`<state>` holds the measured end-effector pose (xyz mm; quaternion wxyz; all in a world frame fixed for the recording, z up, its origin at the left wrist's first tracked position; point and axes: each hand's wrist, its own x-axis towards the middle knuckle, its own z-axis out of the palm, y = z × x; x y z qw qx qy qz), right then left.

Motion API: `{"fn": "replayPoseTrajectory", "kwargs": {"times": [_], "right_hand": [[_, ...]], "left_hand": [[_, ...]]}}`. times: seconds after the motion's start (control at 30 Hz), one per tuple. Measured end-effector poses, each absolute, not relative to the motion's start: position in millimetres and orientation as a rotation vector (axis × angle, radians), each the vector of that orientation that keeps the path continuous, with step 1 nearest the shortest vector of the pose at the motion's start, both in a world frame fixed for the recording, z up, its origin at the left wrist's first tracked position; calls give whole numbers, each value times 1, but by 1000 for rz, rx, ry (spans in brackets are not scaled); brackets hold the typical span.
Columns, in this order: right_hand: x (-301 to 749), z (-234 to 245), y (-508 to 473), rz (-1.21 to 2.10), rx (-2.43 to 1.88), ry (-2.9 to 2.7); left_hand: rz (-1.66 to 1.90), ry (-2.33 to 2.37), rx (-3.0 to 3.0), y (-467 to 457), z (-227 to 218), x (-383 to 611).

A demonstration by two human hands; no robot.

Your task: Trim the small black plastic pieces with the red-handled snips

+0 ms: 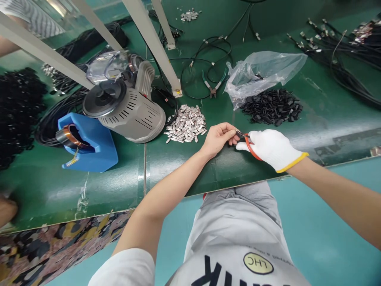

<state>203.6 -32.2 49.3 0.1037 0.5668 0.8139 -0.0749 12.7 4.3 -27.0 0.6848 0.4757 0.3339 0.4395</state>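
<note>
Currently, fine work at the bench edge: your bare left hand (218, 140) has its thumb and fingertips pressed together, pinching a small dark piece (239, 136) too small to identify from this view. Your gloved right hand (269, 149), white knit with a yellow cuff, is closed around orange-handled cutters (253, 150), their tips at that piece, just beside the left fingertips. The step in hand appears to be cutting or trimming at this point; judged from the grip, the next move calls for a steady pinch, with the cutter tips kept on the piece. Both hands lie above the near edge of the green bench mat (178, 174). Beyond them are a heap of silver metal parts (186, 123), a heap of black plastic parts (272, 107) beside a clear plastic bag (262, 73), teal-handled pliers (212, 85) among black cable (214, 41), a grey vented machine (131, 115) and a blue plastic holder (101, 151) bearing a roll of amber tape (70, 137). A co-worker's hand (6, 210) shows at the far left edge
</note>
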Motion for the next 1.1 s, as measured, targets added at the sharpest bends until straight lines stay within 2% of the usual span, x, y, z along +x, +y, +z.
{"fn": "replayPoseTrajectory", "kwargs": {"times": [0.17, 0.6, 1.1], "right_hand": [[213, 40, -34, -22, 1675, 2442], [225, 35, -28, 124, 1495, 2568], [217, 27, -30, 130, 1641, 2498]], "left_hand": [[941, 723, 1087, 4, -24, 10], [897, 656, 1045, 6, -22, 6], [942, 655, 1014, 7, -21, 7]]}}
